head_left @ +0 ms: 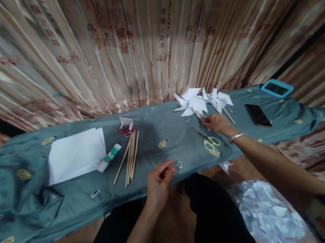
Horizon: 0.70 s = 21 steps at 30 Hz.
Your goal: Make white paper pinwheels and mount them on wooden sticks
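My right hand is closed around the thin stick of a white paper pinwheel, its blades lying toward the far edge of the table. A second paper pinwheel lies just to the right, partly overlapped by the first. Close below my right hand rest scissors with pale green handles. My left hand hovers at the table's near edge, fingers loosely stretched and the thumb apart, with nothing visible in it. To its left lie several wooden sticks.
White paper sheets lie left, beside a glue stick. A small open red box of dark pieces stands behind the sticks. At right are a phone and a blue-framed device. Crumpled paper fills a clear bag on the floor.
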Each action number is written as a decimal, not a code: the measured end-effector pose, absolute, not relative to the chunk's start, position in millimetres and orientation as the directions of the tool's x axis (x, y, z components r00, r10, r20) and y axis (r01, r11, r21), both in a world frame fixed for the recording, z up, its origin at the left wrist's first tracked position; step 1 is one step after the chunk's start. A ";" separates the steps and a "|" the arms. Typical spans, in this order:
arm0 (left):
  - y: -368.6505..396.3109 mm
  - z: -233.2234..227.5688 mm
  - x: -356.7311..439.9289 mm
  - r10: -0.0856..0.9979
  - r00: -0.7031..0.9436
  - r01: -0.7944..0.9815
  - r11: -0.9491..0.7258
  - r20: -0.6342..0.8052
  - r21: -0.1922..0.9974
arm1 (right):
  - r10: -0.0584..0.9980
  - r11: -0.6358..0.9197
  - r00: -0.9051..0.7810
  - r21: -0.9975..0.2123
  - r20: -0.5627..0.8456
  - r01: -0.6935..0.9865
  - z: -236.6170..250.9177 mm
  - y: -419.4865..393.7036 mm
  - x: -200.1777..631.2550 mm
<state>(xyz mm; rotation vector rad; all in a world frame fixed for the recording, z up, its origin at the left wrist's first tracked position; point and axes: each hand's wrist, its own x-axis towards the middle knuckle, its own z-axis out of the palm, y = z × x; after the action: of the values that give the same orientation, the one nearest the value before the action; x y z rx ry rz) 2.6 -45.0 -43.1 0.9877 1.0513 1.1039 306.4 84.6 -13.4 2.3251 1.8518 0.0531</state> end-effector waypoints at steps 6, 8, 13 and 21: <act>-52.3 -46.6 -7.4 0.985 0.109 -0.206 0.156 -0.136 0.966 | 0.988 -0.158 0.154 0.211 0.034 0.965 6.8 73.5 282.1; -55.6 -47.6 -10.9 0.986 0.109 -0.198 0.148 -0.128 0.969 | 0.997 -0.078 0.070 0.191 0.045 0.979 13.7 66.0 261.3; -61.9 -46.6 -23.4 0.991 0.089 -0.191 0.118 -0.102 0.975 | 0.973 0.221 -0.197 -0.249 0.119 0.943 36.6 23.4 173.8; -66.5 -45.7 -23.7 0.984 0.073 -0.065 0.167 -0.162 0.984 | 0.854 0.460 -0.489 -0.696 0.177 0.551 74.9 -14.3 40.7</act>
<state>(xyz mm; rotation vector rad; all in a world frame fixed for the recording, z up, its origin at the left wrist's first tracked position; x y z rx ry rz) -23.7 -66.5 -45.7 1.0676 1.1822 1.0713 40.7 -14.3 74.9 1.6436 3.0947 -1.0986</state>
